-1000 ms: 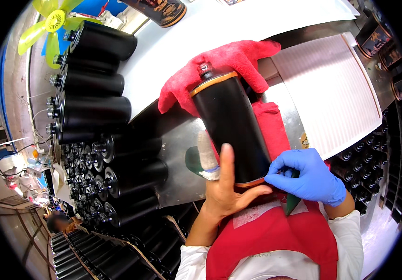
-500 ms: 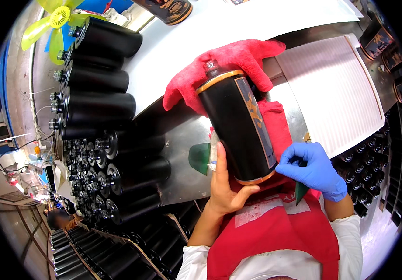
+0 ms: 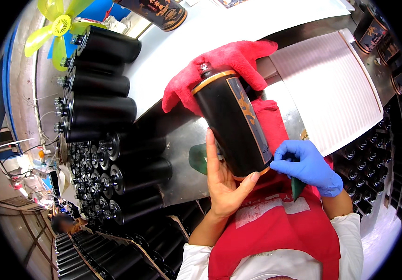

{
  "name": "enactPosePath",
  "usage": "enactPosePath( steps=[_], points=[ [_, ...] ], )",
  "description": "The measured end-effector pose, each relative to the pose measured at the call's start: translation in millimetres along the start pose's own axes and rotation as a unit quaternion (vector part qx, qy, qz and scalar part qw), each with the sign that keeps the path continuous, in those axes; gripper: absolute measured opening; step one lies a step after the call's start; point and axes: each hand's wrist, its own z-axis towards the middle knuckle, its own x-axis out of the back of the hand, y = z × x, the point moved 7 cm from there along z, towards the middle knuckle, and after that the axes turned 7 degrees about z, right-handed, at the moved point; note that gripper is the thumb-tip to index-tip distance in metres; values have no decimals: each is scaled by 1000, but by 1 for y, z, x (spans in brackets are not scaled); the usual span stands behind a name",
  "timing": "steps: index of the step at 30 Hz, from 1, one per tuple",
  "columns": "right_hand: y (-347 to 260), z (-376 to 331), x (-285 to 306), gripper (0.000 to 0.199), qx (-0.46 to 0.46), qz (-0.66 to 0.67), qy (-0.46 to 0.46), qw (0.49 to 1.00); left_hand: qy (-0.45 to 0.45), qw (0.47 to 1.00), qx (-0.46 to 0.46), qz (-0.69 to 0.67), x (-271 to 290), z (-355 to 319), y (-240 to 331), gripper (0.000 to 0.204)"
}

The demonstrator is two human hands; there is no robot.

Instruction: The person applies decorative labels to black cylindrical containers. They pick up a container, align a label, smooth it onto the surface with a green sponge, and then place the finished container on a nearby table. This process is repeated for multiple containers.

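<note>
A black bottle (image 3: pixel 226 123) with gold bands and a clear neck lies tilted on a red cloth (image 3: pixel 238 53). A dark label with a gold figure (image 3: pixel 248 114) runs along its right side. My bare left hand (image 3: pixel 224 186) cups the bottle's base, index finger stretched along its left side and thumb under the bottom rim. My right hand (image 3: pixel 303 168), in a blue glove, is closed, its fingertips pinched at the label's lower corner. A green scraper-like piece (image 3: pixel 297 187) pokes out below that hand. Another green piece (image 3: pixel 198 158) lies left of the bottle.
Several black bottles (image 3: pixel 103 112) lie stacked at the left, with more below. A yellow-green fan (image 3: pixel 61 25) stands at the upper left. White striped sheets (image 3: pixel 329 88) lie at the right on the metal table (image 3: pixel 182 172). Labelled bottles (image 3: pixel 371 32) stand at the far right.
The bottle has shifted slightly left and up in the picture, and my left hand has slid a little along its base. My right hand stays at the label's lower corner.
</note>
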Motion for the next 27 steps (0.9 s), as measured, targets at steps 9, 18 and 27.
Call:
enactPosePath(
  steps=[9,18,27],
  points=[
    [2,2,8,11,1,63,22,998,52,984,-23,-171,5,2,4,100],
    [20,-18,53,41,46,288,83,953,-4,1000,-3,11,-7,3,2,108],
    [-42,-64,-50,31,362,-216,117,899,-13,992,18,121,-3,-1,-7,120]
  ],
)
